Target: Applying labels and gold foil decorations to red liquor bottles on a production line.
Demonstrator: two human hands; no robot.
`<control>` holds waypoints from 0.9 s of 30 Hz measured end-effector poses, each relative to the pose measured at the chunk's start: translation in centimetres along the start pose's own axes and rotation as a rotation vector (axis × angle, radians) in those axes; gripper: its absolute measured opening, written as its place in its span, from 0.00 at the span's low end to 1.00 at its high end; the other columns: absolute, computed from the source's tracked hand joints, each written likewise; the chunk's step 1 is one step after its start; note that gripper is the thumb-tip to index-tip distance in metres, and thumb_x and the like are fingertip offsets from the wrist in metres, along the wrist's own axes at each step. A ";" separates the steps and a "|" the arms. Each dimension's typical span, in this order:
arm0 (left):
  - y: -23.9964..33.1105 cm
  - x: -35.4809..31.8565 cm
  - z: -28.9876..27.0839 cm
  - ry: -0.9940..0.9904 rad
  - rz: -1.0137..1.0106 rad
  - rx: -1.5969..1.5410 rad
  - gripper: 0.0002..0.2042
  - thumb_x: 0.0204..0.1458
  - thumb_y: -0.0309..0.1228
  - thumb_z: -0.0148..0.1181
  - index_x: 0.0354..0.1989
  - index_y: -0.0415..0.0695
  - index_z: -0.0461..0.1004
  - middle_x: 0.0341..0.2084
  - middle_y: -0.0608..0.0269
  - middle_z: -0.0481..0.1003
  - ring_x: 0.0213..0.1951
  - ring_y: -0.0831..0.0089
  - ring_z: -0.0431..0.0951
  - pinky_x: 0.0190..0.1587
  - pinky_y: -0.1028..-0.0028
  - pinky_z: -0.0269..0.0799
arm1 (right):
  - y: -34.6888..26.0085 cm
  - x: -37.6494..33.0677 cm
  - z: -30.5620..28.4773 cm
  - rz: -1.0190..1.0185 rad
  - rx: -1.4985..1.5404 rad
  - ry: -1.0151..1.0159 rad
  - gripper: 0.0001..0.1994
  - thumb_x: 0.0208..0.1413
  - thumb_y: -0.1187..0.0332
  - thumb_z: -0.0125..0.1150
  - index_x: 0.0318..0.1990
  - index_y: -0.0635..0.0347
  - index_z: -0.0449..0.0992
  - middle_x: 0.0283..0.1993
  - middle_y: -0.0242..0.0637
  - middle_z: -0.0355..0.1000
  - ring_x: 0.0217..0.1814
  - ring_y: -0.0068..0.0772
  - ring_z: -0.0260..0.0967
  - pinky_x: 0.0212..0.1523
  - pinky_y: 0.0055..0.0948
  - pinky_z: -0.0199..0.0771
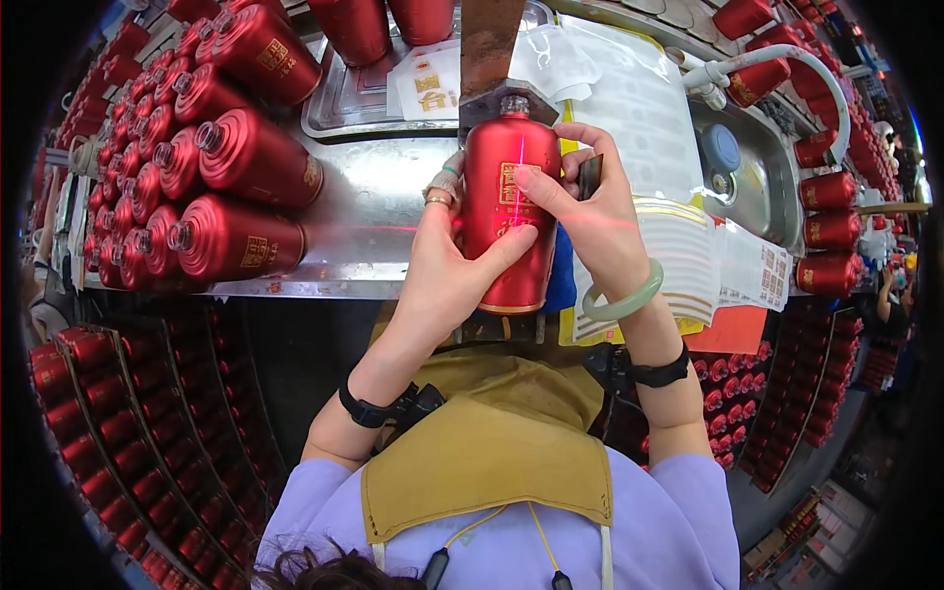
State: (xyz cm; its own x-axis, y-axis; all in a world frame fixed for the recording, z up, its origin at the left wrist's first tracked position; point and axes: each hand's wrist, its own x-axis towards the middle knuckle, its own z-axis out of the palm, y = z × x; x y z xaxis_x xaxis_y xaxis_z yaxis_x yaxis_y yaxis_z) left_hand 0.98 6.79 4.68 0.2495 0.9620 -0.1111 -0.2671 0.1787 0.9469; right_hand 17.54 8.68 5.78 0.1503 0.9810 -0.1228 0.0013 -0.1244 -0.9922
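A glossy red bottle (492,147) with a clear glass stopper lies in front of me, its neck pointing away against a brown metal block (489,88). Gold lettering runs down its upper face, and thin red light lines cross it. My left hand (440,280) wraps its left side, thumb laid over the lower lettering; a ring and a pale finger wrap show. With its thumb, my right hand (605,211) presses the framed gold emblem (512,181). Curled fingers of that hand hold a small dark flat piece (589,178). Blue cloth (561,275) shows beside the bottle's base.
Several similar red bottles (246,157) lie stacked on the metal bench at left. Label sheets (669,256) and translucent film (629,108) cover the right side, beside a sink (757,167) with a curved white tap (821,74). Racks of red bottles (138,423) stand below.
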 end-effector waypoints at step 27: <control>0.6 0.1 -1.2 -0.022 -0.116 -0.231 0.30 0.68 0.34 0.58 0.73 0.35 0.55 0.65 0.54 0.68 0.65 0.72 0.68 0.68 0.68 0.64 | -0.1 -8.4 -0.5 -0.180 -0.211 -0.012 0.11 0.58 0.76 0.66 0.49 0.62 0.80 0.38 0.33 0.76 0.28 0.21 0.63 0.30 0.23 0.64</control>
State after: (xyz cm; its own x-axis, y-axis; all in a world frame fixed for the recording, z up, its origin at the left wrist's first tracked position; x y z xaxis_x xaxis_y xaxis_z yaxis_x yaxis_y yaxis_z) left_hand -0.29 7.20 4.86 0.3107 0.9279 -0.2064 -0.4407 0.3329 0.8336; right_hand 16.77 0.41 6.88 0.1169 0.9917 0.0536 0.2334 0.0250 -0.9721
